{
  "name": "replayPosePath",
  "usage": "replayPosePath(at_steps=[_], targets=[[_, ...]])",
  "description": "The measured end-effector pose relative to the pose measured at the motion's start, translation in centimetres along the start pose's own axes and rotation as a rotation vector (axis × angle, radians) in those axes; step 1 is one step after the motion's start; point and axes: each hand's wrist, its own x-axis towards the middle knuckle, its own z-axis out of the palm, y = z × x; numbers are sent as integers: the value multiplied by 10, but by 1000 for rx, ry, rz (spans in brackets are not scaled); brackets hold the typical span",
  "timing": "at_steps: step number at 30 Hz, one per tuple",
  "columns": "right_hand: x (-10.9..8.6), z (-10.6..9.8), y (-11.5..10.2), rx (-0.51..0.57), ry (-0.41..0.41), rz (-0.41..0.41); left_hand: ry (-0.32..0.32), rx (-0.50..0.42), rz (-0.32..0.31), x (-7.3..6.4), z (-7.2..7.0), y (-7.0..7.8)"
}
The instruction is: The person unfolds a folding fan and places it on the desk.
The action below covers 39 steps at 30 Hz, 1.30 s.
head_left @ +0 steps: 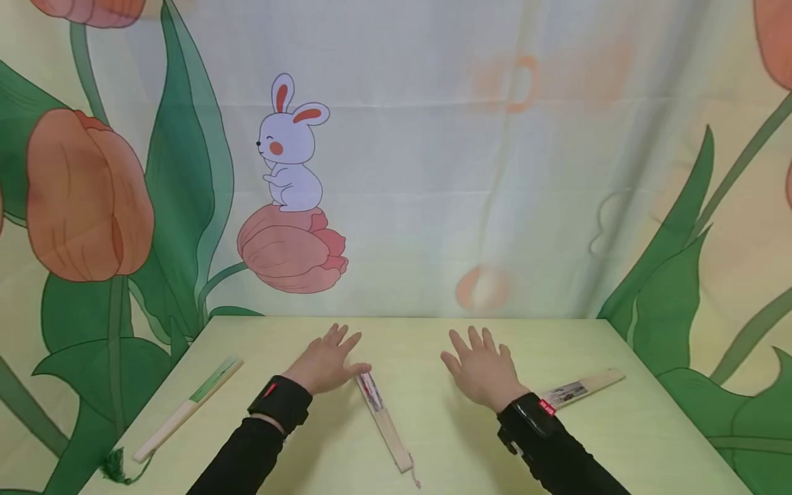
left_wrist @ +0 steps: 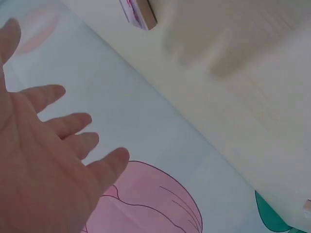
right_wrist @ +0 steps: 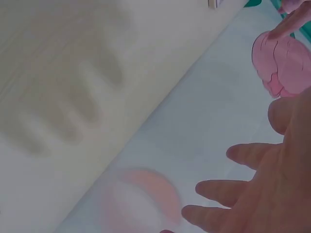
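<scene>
Both hands are held over the pale table with fingers spread and nothing in them. My left hand point(head_left: 323, 363) has its thumb overlapping the top end of the middle folded fan point(head_left: 388, 427) in the head view. That fan has a reddish printed strip, bare wooden sticks and a short pink tassel. In the left wrist view a fan's end point(left_wrist: 139, 13) shows apart from the fingers. My right hand point(head_left: 485, 371) is nearest a folded fan with a dark print point(head_left: 588, 388), partly hidden behind the wrist. Farther left lies a folded fan with a green strip point(head_left: 185, 412).
A green tassel point(head_left: 114, 466) hangs from the left fan near the table's left edge. The table point(head_left: 421, 344) ends at a hanging cloth point(head_left: 402, 206) printed with tulips and a rabbit. Black bands point(head_left: 281, 404) circle both wrists.
</scene>
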Motion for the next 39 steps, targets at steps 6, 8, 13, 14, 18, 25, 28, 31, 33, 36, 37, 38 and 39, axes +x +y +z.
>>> replayPosePath(at_steps=[6, 8, 13, 14, 18, 25, 28, 31, 33, 36, 37, 38, 39], targets=[[-7, 16, -22, 4, -19, -5, -63, -52, 63, -4, 12, 5], [-9, 22, -31, 1, -27, -13, -78, -53, 87, -5, 16, 7], [-12, 39, -54, -24, -64, -18, -79, -14, 166, -7, 26, 14], [-12, 42, -58, -29, -75, -17, -76, -4, 183, -7, 27, 15], [-14, 56, -73, -61, -114, -16, -68, 57, 240, -9, 33, 19], [-16, 73, -94, -34, -178, -4, 13, 195, 304, -12, 39, 24], [-18, 79, -99, 20, -177, -2, 70, 242, 374, -12, 43, 25], [-17, 84, -103, 72, -168, 2, 111, 284, 432, -11, 48, 26], [-16, 87, -104, 96, -164, 0, 122, 315, 446, -11, 51, 27], [-15, 89, -107, 132, -171, -3, 128, 340, 443, -10, 56, 28], [-15, 89, -107, 140, -174, -5, 129, 347, 444, -10, 57, 28], [-15, 89, -108, 149, -172, -3, 130, 355, 445, -10, 58, 28], [-15, 89, -108, 158, -171, 0, 131, 367, 447, -10, 59, 29]])
